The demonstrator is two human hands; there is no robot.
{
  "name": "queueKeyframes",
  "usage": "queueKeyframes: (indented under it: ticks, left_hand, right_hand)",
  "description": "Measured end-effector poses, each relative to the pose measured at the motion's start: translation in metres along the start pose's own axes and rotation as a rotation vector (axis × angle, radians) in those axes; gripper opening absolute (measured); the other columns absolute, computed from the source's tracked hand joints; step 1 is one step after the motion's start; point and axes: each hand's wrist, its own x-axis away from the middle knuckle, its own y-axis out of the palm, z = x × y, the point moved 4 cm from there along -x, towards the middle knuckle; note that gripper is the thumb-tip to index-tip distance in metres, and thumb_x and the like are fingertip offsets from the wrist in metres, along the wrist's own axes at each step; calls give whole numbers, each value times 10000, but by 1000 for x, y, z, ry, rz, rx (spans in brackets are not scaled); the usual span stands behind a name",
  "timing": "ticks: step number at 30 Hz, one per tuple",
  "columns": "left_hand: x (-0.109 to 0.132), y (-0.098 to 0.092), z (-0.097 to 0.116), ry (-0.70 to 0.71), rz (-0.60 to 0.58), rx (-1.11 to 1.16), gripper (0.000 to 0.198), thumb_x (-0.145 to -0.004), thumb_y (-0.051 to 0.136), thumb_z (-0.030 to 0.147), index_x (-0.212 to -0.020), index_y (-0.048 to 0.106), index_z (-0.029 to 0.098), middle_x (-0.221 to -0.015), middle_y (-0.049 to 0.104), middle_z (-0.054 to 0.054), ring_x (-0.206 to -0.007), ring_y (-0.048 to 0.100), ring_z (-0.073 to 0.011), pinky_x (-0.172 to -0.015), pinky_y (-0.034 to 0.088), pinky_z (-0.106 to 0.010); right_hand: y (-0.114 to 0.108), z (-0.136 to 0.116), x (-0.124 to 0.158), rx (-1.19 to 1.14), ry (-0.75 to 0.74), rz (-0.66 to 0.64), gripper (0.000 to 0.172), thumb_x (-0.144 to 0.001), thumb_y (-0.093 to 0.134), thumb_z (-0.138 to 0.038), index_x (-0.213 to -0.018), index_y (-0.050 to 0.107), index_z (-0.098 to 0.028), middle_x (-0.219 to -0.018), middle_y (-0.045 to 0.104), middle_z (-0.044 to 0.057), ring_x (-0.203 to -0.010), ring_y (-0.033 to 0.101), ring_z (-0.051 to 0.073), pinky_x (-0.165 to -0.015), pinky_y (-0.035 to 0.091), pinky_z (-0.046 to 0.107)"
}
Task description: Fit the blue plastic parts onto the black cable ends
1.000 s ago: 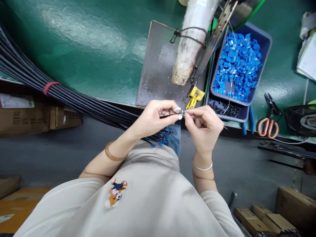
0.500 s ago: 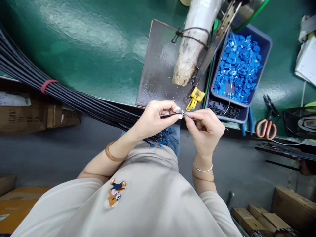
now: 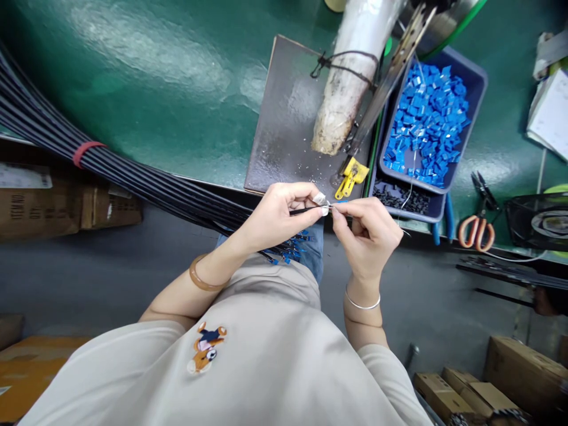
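Observation:
Between the taped thumb and finger of my left hand (image 3: 284, 214) is the end of a black cable (image 3: 302, 210). My right hand (image 3: 368, 231) pinches at the cable's tip, its fingertips almost touching the left ones. What lies in that pinch is too small to make out; a thin pointed piece (image 3: 406, 233) sticks out behind the right hand. Under my left hand, a bundle of black cables (image 3: 155, 188) ends in small blue connectors (image 3: 288, 251) above my lap. A bit of blue shows just beyond the right fingertips.
A dark board (image 3: 288, 112) carries a plastic-wrapped white cylinder (image 3: 344, 89) and a yellow-handled tool (image 3: 352, 177). To the right stand a bin (image 3: 477, 89) of blue parts, a lower bin (image 3: 437, 210) of black pieces and orange-handled scissors (image 3: 477, 232). A red band (image 3: 86, 152) wraps the bundle.
Both hands keep nearly the same pose at the cable tip. The right hand has shifted very slightly, and the view has moved a little.

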Motion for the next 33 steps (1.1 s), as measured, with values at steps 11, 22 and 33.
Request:
queueKeyframes:
  ticks: [11,22,33]
  left_hand:
    - [5,-3,15,259,70,-221,94,-830,657,169,-748,676,127,-657,596,-3,-567,448,-64,-535,346,-197]
    - [17,10,22,556,210,-572,146,-893,549,116,-781,638,140,-626,523,14,-560,425,-70,-557,364,-197]
    - [12,-3,13,135,-120,-84,73,-883,608,211,-870,622,141,-654,573,9,-566,517,-66,-532,442,-176]
  right_hand:
    - [0,20,6,-301,390,38,120,-872,639,-322,-855,664,-205,-698,593,-35,-506,459,46,-434,346,191]
    - [-5,-12,4,148,-1,30,183,-828,690,-133,-988,689,-223,-833,708,-12,-681,629,87,-636,505,225]
    - [-4,-2,2,-260,234,-170,105,-912,586,-230,-811,595,-204,-670,581,-54,-469,436,42,-445,327,209]
